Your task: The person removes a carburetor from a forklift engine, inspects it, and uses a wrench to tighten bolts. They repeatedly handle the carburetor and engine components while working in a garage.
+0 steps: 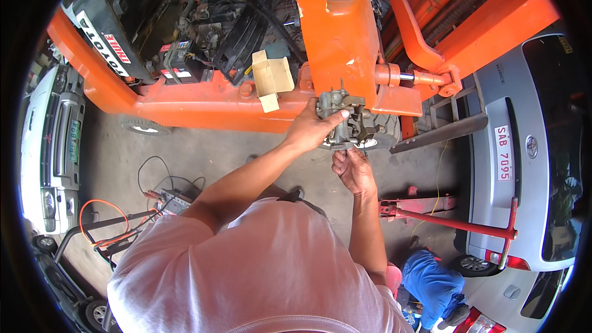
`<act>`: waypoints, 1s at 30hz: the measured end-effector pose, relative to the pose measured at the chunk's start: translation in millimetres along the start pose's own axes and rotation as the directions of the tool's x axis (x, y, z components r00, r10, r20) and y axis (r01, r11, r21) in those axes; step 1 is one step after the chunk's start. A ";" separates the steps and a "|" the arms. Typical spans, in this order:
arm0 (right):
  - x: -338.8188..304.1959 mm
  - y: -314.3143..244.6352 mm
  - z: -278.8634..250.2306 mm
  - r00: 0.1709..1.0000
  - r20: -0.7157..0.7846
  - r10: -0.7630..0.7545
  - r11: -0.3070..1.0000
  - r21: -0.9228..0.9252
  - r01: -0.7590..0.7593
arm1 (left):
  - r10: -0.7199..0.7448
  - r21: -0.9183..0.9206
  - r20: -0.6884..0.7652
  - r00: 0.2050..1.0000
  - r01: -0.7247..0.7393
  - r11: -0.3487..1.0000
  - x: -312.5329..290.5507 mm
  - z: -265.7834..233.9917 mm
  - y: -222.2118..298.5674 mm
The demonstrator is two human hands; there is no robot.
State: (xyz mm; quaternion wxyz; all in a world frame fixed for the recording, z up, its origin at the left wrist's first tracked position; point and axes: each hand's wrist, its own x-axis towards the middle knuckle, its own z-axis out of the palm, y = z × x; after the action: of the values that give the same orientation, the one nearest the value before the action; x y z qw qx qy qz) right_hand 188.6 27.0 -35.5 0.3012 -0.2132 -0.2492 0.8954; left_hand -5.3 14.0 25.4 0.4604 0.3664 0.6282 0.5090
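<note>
The orange forklift [342, 37] stands before you, an open cardboard box [273, 77] on its frame. Against its body, a metal engine part [353, 122]: your left hand [306, 127], grip closed around its side; your right hand [356, 176], fingers curled at its lower end, pinch unclear.

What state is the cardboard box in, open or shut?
Open: the cardboard box has its end flaps spread outward and its inside showing.

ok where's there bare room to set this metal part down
Bare concrete shows between the white car, a black tyre and the orange hose; also between the forearms, below the metal part. Crowded: the engine bay, with its battery, and where the open carton sits.
</note>
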 end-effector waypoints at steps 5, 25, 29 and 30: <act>-4.3 -0.6 4.4 0.997 -0.048 -0.059 0.998 -0.012 0.059 | -0.041 -0.013 0.011 0.999 0.041 0.999 -1.9 0.3 3.0; -5.2 -7.7 5.5 0.997 -0.048 -0.056 0.996 -0.076 0.052 | -0.131 -0.228 0.015 0.991 0.131 0.965 -4.6 -7.4 0.3; -9.5 -10.0 3.4 0.993 -0.060 -0.103 0.988 -0.125 0.095 | -0.226 -0.293 0.072 0.971 0.237 0.926 -2.5 -12.4 -1.6; -10.5 -10.8 3.5 0.990 -0.081 -0.115 0.984 -0.147 0.103 | -0.243 -0.316 0.111 0.964 0.266 0.911 -0.6 -15.8 -3.4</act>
State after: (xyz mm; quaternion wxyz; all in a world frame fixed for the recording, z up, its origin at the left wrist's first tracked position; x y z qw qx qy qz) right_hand 199.0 26.6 -24.1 0.3446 -0.2598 -0.3102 0.8471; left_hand -20.2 7.9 23.1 0.5989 0.2171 0.5607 0.5290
